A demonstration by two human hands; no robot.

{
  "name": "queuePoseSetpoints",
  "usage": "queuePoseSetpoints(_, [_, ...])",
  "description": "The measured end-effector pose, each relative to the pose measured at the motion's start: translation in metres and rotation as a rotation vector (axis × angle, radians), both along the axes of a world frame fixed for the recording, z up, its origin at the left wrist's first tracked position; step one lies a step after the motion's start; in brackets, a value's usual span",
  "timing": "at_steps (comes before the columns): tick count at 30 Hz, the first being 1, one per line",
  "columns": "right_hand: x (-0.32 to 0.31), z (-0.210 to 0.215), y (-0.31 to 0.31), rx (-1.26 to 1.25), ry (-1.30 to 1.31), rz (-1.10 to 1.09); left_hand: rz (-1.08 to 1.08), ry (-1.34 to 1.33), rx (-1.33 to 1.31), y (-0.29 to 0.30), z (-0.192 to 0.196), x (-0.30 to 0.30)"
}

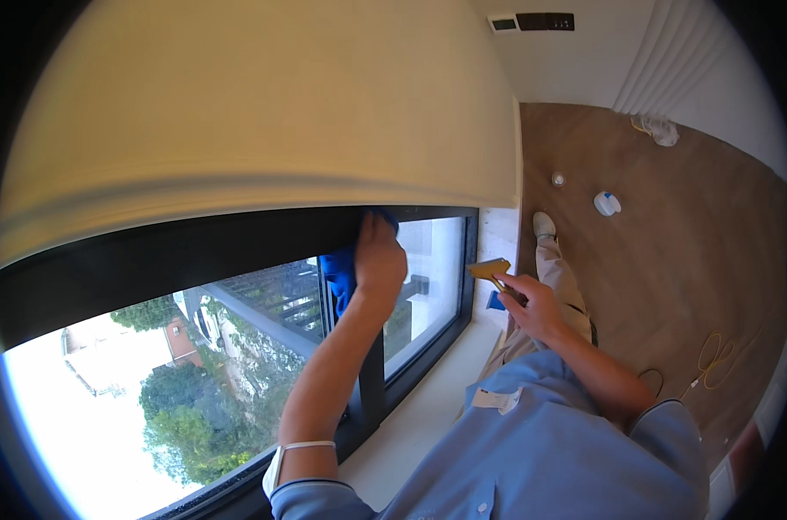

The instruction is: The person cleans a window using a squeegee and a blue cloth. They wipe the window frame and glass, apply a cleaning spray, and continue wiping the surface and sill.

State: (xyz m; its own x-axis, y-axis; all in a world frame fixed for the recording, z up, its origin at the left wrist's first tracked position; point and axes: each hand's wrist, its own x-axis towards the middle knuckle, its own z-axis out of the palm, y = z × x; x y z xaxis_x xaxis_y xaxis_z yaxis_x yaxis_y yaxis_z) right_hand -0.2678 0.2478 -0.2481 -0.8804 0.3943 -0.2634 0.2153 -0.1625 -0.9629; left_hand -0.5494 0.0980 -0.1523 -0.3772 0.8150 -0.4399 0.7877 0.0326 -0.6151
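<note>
My left hand (pixel 379 256) presses a blue cloth (pixel 339 276) against the upper part of the dark window frame (pixel 372 381), where two panes meet. The cloth hangs down from under my fingers. My right hand (pixel 532 303) is held away from the glass, over the pale sill (pixel 428 407), and grips a yellow-handled scraper (pixel 490 269) whose blade points left toward the right pane (pixel 432 286). A cream roller blind (pixel 263 113) hangs above the window, its lower edge just over my left hand.
Brown wood floor (pixel 671 260) spreads to the right, with a small white bottle (pixel 607 204), a small round object (pixel 557 179), a yellow cable (pixel 714 355) and a white cloth (pixel 662 130) near a white curtain (pixel 671 61). My leg and shoe (pixel 544 225) stand by the wall.
</note>
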Motion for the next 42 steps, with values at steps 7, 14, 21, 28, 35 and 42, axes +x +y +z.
queuePoseSetpoints(7, [0.020, -0.023, 0.015, 0.180, 0.110, 0.059, 1.032, -0.859, -0.470, -0.088, -0.088, 0.073])
queuePoseSetpoints(14, [-0.061, 0.016, -0.011, -0.075, 0.085, 0.143, 1.439, -0.850, 0.967, -0.111, 0.014, 0.141])
queuePoseSetpoints(21, [-0.158, 0.028, -0.081, -0.125, 0.267, 0.051, 0.765, -0.035, 1.700, -0.170, 0.011, 0.128])
queuePoseSetpoints(28, [-0.194, 0.009, -0.106, -0.788, -0.176, 0.015, 0.807, -0.098, 1.728, -0.164, 0.006, 0.121])
queuePoseSetpoints(35, [-0.250, 0.043, -0.122, -0.401, 0.040, -0.375, 0.794, -0.079, 1.779, -0.161, 0.005, 0.116])
queuePoseSetpoints(42, [-0.270, 0.047, -0.125, -0.441, 0.074, -0.415, 0.814, -0.056, 1.688, -0.170, 0.003, 0.118])
